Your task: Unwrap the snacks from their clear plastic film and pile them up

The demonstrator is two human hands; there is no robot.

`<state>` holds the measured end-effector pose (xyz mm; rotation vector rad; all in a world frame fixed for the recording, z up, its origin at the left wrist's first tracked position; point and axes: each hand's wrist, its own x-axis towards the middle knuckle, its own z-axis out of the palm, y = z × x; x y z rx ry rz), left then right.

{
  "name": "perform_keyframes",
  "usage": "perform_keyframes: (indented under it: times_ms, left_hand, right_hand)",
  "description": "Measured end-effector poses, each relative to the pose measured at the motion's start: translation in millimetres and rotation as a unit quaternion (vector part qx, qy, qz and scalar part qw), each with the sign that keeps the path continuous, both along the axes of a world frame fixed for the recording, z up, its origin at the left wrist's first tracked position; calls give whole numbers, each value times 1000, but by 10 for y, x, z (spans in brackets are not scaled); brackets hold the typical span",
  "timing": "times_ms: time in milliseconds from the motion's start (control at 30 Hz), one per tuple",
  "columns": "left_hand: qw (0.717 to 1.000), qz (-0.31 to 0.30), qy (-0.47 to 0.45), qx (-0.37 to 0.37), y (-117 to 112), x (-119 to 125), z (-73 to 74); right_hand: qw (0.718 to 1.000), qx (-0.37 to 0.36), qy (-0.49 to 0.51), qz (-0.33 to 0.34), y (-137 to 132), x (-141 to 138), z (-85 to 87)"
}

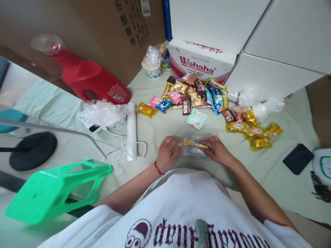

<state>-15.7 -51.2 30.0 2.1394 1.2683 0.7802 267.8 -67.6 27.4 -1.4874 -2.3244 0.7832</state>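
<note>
Close to my body, a clear plastic bag (191,151) with a blue wrapped snack inside lies between my two hands. My left hand (168,151), with a red cord at the wrist, has its fingers curled at the bag's left edge, slightly blurred. My right hand (218,150) grips a narrow yellow snack packet (193,143) at its right end, over the bag. Just beyond is a pale mint packet (197,119). Farther off lies a pile of small wrapped snacks (196,99) in brown, yellow, pink and blue. Several yellow-wrapped snacks (258,132) lie to the right.
A Wahaha carton (201,62) stands behind the pile, beside a paper cup (151,70). At left are a red jug (90,77), a white roll (131,132), a white cable (121,137) and a green stool (51,193). A black phone-like slab (298,159) lies right.
</note>
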Motion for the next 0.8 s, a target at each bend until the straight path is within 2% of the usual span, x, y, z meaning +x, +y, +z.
perform_keyframes:
  times_ms: [67, 133, 233, 333, 467, 567, 700, 800]
  left_hand:
    - [998, -15, 64, 5, 50, 109, 12]
    - [987, -67, 145, 26, 75, 138, -30]
    - [969, -119, 213, 41, 41, 4, -143]
    - [968, -162, 181, 57, -46, -222, -206]
    - [968, -197, 98, 121, -163, -409, -137]
    - [966, -202, 52, 154, -210, -422, -67]
    - [964, -209, 39, 161, -196, -346, -41]
    - [977, -163, 26, 132, -160, -305, -60]
  right_hand:
    - [1000, -15, 11, 1, 49, 0, 11]
    - [1000, -23, 20, -3, 84, 8, 3]
    - [999, -25, 33, -14, 110, 11, -39]
    - [998, -16, 54, -30, 106, -10, -75]
    - [997, -13, 78, -27, 60, -10, -48]
    - [995, -19, 93, -5, 6, 38, 1]
    - [993, -23, 111, 15, -70, 79, 16]
    - [993, -22, 115, 21, -122, 31, -22]
